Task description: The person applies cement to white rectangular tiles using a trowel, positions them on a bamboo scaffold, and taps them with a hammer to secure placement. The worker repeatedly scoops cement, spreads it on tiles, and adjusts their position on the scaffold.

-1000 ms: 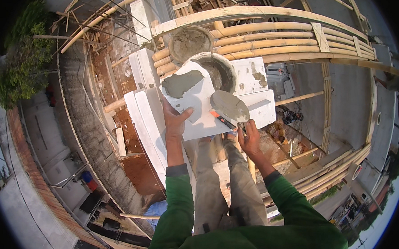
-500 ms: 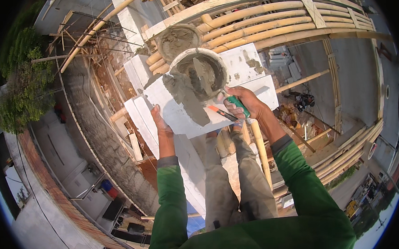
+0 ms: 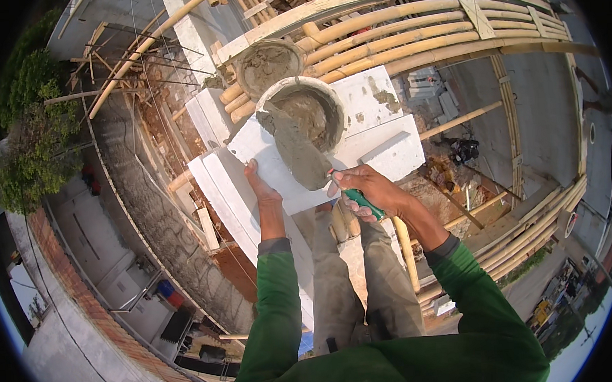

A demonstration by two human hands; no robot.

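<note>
My left hand (image 3: 265, 191) grips the near left edge of a white building block (image 3: 259, 146), its thumb along the side and its other fingers largely hidden. Grey mortar (image 3: 297, 150) lies in a thick strip across the block's face. My right hand (image 3: 375, 193) is closed around the green handle of a trowel (image 3: 363, 205) at the block's near right edge. Its blade is hard to tell from the mortar it meets. Just beyond the block stands a round bucket (image 3: 338, 96) with wet mortar inside, its rim crusted grey.
A second mortar container (image 3: 243, 71) sits behind the bucket. Other white blocks (image 3: 389, 157) form a wall under and beside my hands. Bamboo poles (image 3: 395, 42) run along the far side and right. The ground (image 3: 207, 279) lies well below, with my legs (image 3: 335, 279) at the wall.
The trowel has turned, its handle now slanting down and right, and my right hand has shifted slightly nearer. The mortar strip looks thicker and smoother. My left hand has moved a little right along the block.
</note>
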